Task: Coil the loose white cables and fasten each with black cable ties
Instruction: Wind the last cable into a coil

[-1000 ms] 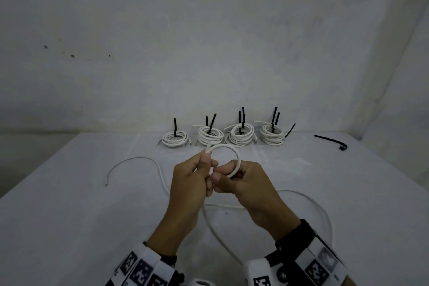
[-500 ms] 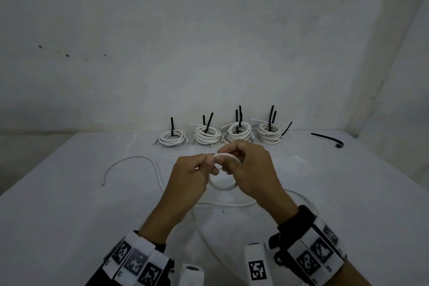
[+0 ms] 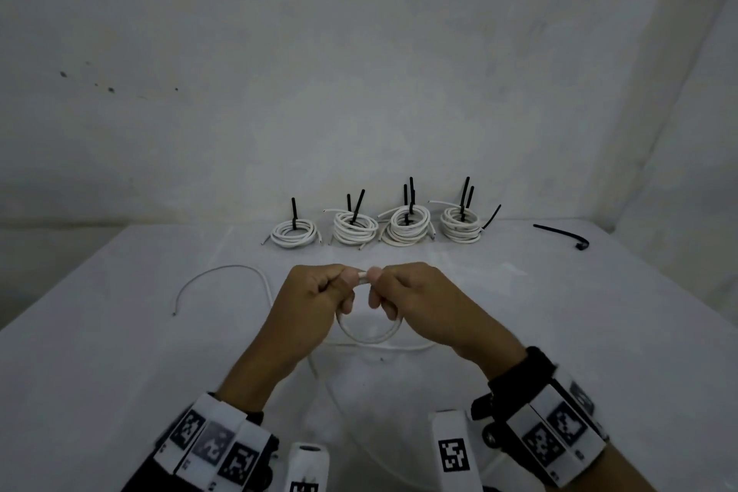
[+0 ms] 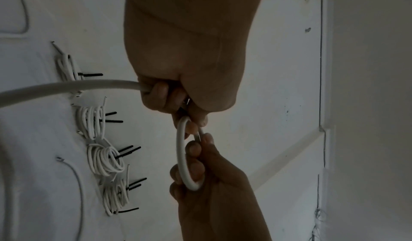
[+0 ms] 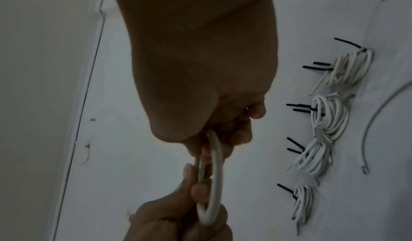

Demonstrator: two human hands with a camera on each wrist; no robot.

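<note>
Four tied white cable coils (image 3: 375, 226) line the frame's upper centre. The left hand (image 3: 307, 300) and right hand (image 3: 419, 302) both pinch a thin white loose cable (image 3: 369, 336), barely looped; one black plastic cable tie (image 3: 561, 236) waits upper right.

Loose cable (image 3: 369, 336): white, plain. Four coiled cable bundles (image 3: 294, 234) at the far edge of the bench (image 3: 120, 351): white, each bound with black cable ties (image 3: 294, 213). Spare cable tie (image 3: 562, 236) at far right: black. Bench surface: white, unpatterned. Wall (image 3: 359, 72): off-white with a few dark specks. Wrist bands (image 3: 211, 439): white panels with black square-block marker patterns on black straps.
</note>
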